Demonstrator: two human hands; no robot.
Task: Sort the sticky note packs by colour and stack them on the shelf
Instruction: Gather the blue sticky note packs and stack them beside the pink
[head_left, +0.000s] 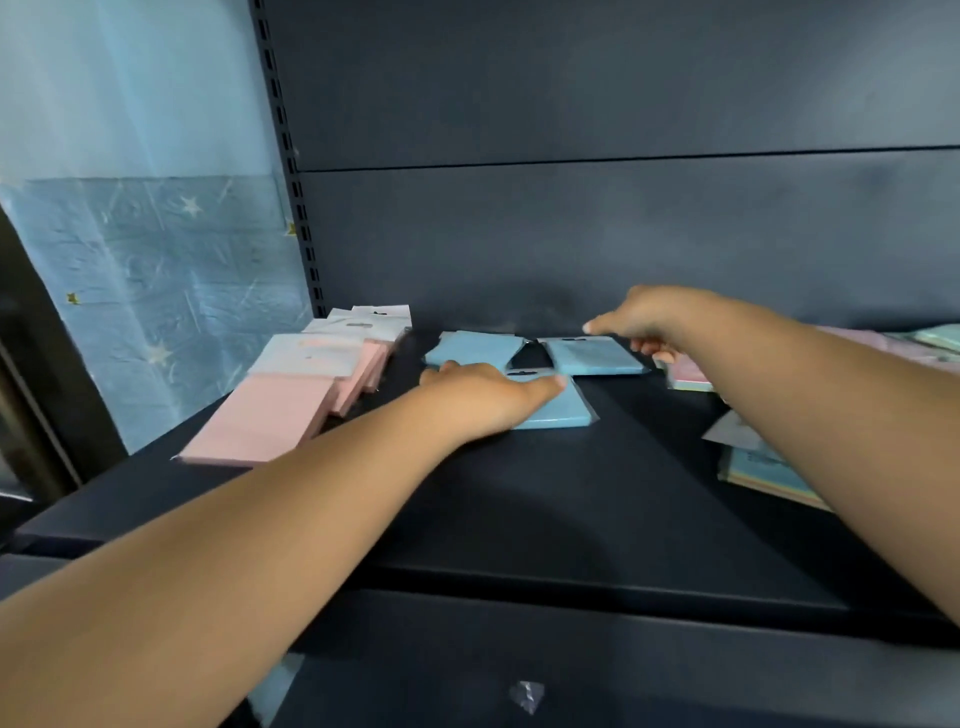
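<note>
Scene: A person reaches with both bare arms onto a dark shelf (519, 493), sorting packs of sticky notes by colour.

Pink packs: A row of pink packs (291, 395) lies overlapped at centre left of the frame, running back toward the rear panel. This colour looks gathered into one group, though fanned out, not squared into a neat pile.

Blue packs: Three blue packs sit at centre frame, not yet stacked. The near blue pack (558, 410) lies under the left hand; the rear-left blue pack (475, 347) and the rear-right blue pack (595, 355) lie just behind it, a small gap between those two.

Left hand: The left hand (488, 397) lies flat on the near blue pack, fingers spread and fairly straight, pressing or sliding it without closing round it.

Right hand: The right hand (641, 325) reaches in from the right over the far corner of the rear-right blue pack, forefinger stretched out and the other fingers bent under. Whether they grasp the pack's edge cannot be told.

Unsorted remainder: Mixed packs (753, 462) lie at the right edge of the frame, pink, green and pale tones jumbled together and partly hidden by the right forearm.

Progress: Roughly midway, as a judgement. Pink is grouped, blue is being drawn together, and the right-hand heap awaits sorting.

Below the shelf: A scrap of clear wrapper (527, 696) lies at bottom centre.
</note>
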